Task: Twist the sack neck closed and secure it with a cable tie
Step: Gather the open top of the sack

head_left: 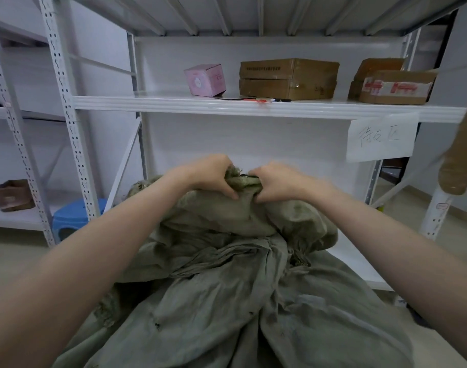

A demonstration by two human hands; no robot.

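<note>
Grey-green sack (227, 301) fills lower centre of frame, body slumped toward me. I have left hand (208, 176) and right hand (277, 181) both clenched on bunched sack neck (243, 180), frame centre, fists nearly touching. Neck sits between fists, short stub showing. My judgement: gather loose folds tight, counter-rotate fists, keep one fist clamped. Dark sliver at neck, possibly cable tie; cannot tell. Beyond, shelf (253, 106) with cardboard boxes (288, 78), upper centre.

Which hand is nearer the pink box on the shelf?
Left. The left hand grips the sack neck almost directly below the pink box; the right hand grips it further right.
</note>
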